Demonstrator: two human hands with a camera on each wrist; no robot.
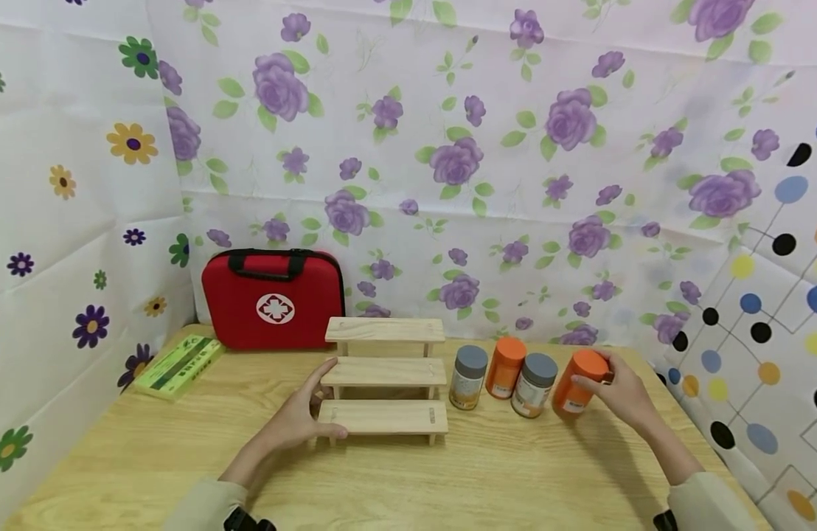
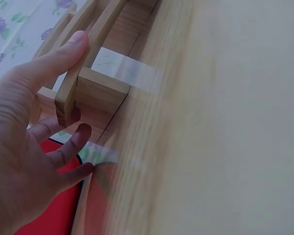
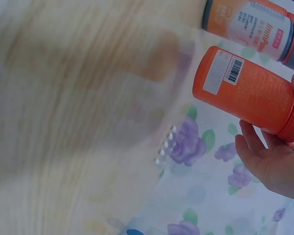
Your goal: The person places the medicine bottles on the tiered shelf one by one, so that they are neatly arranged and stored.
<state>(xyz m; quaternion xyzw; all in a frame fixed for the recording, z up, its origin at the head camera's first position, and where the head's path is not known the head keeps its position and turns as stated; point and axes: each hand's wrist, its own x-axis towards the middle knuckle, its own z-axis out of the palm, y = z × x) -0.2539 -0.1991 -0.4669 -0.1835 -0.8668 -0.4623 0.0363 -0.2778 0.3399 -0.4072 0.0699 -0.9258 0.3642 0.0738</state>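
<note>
A three-tier wooden step rack (image 1: 383, 417) stands on the table. At its left end my left hand (image 1: 292, 413) holds it; in the left wrist view the thumb lies on a step (image 2: 90, 54) and the fingers bend beneath its end. My right hand (image 1: 624, 391) grips an orange bottle (image 1: 573, 394) around its lid, tilting it. In the right wrist view, that bottle (image 3: 244, 93) shows a white label with a barcode. To its left stand a grey-lidded bottle (image 1: 532, 391), another orange bottle (image 1: 506, 369) and a second grey-lidded bottle (image 1: 467, 380).
A red first-aid case (image 1: 276, 324) with a black handle stands behind the rack, at the left. Beside it a green and yellow box (image 1: 179, 366) lies flat on the wooden table (image 1: 448, 487). Flower-patterned cloth (image 1: 395, 147) hangs at the back, with patterned cloths at both sides.
</note>
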